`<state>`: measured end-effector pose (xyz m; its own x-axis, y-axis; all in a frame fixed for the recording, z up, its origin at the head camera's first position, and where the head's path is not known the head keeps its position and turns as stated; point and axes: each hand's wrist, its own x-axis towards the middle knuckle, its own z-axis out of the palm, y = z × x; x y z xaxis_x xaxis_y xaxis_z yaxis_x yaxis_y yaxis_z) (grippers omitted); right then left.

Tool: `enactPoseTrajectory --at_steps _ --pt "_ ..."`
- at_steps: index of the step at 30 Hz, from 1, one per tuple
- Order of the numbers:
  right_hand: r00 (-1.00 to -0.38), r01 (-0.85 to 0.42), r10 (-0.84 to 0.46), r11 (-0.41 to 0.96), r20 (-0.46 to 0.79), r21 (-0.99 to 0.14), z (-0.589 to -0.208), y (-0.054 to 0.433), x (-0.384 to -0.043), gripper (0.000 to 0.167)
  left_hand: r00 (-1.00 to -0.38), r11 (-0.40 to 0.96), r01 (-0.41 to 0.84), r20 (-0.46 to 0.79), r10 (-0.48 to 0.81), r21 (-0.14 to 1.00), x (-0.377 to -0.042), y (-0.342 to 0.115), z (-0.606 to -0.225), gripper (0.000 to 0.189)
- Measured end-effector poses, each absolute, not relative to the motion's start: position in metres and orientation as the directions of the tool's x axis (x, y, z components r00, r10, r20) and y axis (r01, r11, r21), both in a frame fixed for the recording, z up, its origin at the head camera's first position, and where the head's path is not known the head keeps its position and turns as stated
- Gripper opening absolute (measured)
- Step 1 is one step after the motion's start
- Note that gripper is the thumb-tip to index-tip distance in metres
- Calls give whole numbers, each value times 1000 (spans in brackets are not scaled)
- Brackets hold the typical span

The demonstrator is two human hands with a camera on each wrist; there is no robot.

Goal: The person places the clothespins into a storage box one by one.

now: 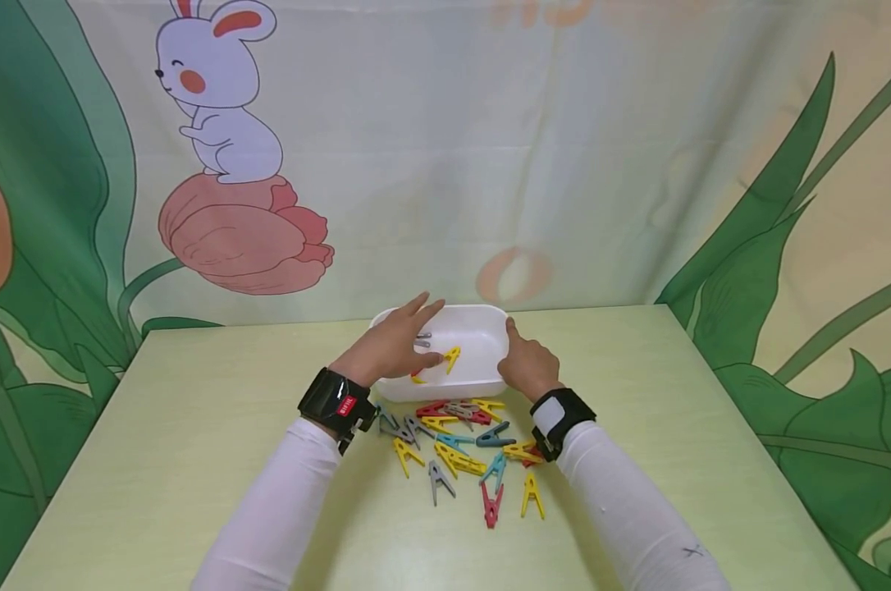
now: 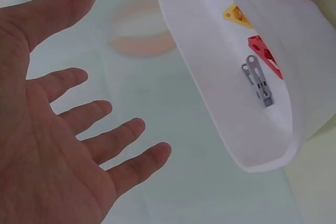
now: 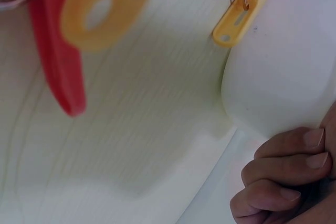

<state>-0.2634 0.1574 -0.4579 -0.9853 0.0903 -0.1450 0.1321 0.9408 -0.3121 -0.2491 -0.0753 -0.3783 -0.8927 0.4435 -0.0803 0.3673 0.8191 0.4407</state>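
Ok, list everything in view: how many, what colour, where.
Table: one, pale yellow, below the tub.
Tub: one, white, at the table's back.
Pegs inside: at least three; yellow, red, grey; in the tub.
Loose pegs: over a dozen; yellow, red, grey, blue; nearside of the tub.
Cloth: one, pale, behind the table.
Printed rabbit: one, white, on the cloth's left.
Printed flowers: at least two, pink and orange, cloth's left.
Printed leaves: several, green, both sides.
Faint marks: several, orange, on the cloth.
Wrist straps: two, black, one per wrist.
Sleeves: two, white, on the forearms.
Left hand: one, bare, over the tub's left side.
Right hand: one, bare, holding the tub's right edge.
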Motion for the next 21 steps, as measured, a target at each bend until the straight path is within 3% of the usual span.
enactPoseTrajectory --at_steps 7,21 --pt "-981 147 99 940 -166 -309 -459 158 -267 82 -878 800 439 8 478 409 -227 -82 -369 86" --pt "-981 144 97 943 -166 -300 -457 157 -266 81 -846 787 518 65 529 334 -188 -103 -367 87"
